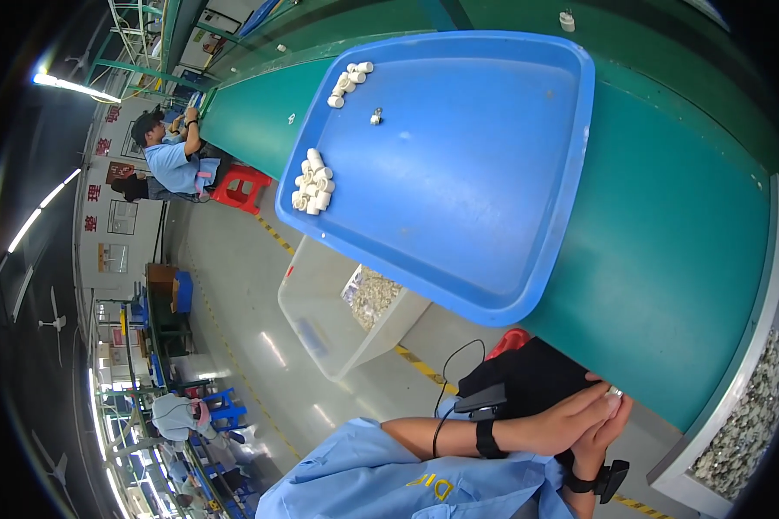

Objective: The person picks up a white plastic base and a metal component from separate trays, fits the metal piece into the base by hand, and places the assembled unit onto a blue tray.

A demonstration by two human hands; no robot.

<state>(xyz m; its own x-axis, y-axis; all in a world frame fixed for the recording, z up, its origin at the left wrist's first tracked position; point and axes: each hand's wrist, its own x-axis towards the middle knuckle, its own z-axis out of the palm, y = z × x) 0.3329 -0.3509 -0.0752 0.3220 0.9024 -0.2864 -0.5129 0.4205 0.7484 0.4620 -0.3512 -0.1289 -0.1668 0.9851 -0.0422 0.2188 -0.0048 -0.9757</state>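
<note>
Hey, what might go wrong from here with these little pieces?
The small part, held where the left hand and right hand meet beside the green table's edge, might slip and drop. The loose white pieces in the blue tray could roll about if it's bumped.

Both bare hands meet at the lower right of the frame, fingertips drawn close together. The left forearm (441, 437) stretches almost level from bottom centre, its hand (564, 421) angled upward with fingers bent; the right hand (608, 432) rises from the lower edge, fingers partly hidden.
</note>
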